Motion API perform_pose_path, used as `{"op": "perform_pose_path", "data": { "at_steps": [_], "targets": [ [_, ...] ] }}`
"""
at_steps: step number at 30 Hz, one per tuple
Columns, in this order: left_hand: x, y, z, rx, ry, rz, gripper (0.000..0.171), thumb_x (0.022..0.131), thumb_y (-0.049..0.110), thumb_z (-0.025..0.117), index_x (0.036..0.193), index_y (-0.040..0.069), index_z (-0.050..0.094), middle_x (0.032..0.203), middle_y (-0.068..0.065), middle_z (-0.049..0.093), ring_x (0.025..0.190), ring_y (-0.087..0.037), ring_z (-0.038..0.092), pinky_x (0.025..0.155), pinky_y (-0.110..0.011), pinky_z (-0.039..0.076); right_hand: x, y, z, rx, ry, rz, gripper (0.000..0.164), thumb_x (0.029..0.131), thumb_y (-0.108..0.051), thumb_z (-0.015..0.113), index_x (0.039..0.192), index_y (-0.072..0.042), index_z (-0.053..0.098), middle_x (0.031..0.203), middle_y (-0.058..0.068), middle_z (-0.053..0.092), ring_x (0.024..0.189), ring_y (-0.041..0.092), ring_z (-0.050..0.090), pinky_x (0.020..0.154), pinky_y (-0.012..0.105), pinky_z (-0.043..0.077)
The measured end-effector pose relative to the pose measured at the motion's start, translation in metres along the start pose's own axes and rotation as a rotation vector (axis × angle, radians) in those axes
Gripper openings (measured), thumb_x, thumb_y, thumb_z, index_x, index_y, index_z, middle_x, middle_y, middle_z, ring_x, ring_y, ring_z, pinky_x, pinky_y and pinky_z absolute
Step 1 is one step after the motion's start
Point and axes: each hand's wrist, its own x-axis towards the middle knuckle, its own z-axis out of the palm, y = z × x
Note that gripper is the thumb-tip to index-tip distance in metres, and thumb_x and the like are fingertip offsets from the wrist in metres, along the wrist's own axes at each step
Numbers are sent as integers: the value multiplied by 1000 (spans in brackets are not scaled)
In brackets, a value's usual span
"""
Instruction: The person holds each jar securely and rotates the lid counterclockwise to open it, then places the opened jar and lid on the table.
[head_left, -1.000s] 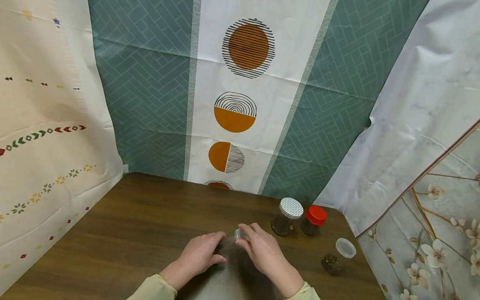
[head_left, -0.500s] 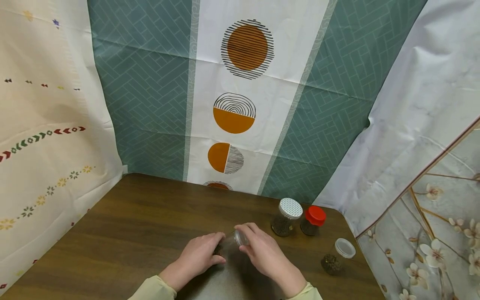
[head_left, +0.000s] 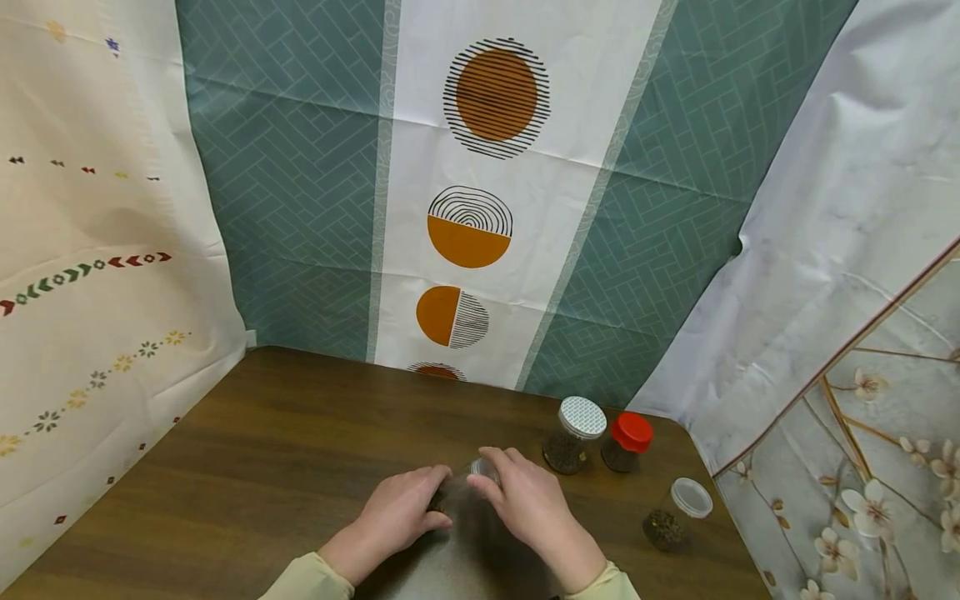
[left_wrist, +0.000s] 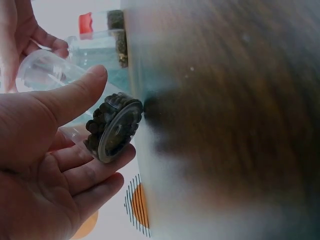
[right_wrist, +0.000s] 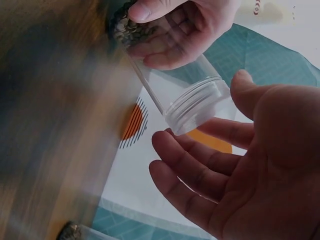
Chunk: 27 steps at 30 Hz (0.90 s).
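Observation:
My left hand (head_left: 397,508) grips a clear jar (left_wrist: 52,75) low on its body, thumb on one side and fingers on the other. Dark pellet-like pieces (left_wrist: 107,117) lie in the bottom of this jar, which is tilted with its base close to the table. At the upper end, a clear ridged lid (right_wrist: 197,107) sits between the thumb and fingers of my right hand (head_left: 525,496). In the right wrist view the thumb tip is at one edge of the lid and the fingertips are at the opposite edge.
Toward the back right stand a jar with a white patterned lid (head_left: 582,416) and a smaller jar with a red lid (head_left: 633,430). A clear-lidded jar (head_left: 665,528) with dark contents is nearer the right edge of the brown table (head_left: 300,433). Printed cloths (head_left: 300,183) hang around it.
My right fingers and thumb have shifted back and forth around the lid; half a second ago more of its rim showed between them. My left hand and the jar stay nearly in place.

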Motion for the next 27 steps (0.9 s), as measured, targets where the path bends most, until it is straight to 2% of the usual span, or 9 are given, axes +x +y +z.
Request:
{"op": "perform_pose_path", "data": {
  "at_steps": [12, 19, 27],
  "targets": [
    [-1, 3, 1, 0, -12, -14, 57, 84, 35, 97, 125, 7, 68, 111, -5, 76, 96, -25, 75, 76, -44, 62, -5, 0, 0, 2, 12, -44, 44, 105, -40, 76, 140, -13, 72, 116, 6, 73, 83, 20, 71, 67, 45, 58],
    [-2, 4, 3, 13, -3, -13, 57, 85, 36, 97, 125, 8, 68, 113, -6, 77, 98, -26, 76, 76, -44, 62, -8, 3, 0, 15, 37, -118, 42, 103, -32, 80, 140, -14, 71, 118, 4, 72, 91, 20, 71, 71, 43, 59],
    [-3, 5, 4, 12, 11, -7, 58, 85, 35, 97, 126, 7, 68, 116, -8, 78, 100, -28, 77, 77, -45, 63, -11, 6, 3, 25, 45, -159, 43, 102, -24, 83, 142, -16, 70, 127, 1, 71, 105, 20, 73, 80, 43, 62]
  ]
}}
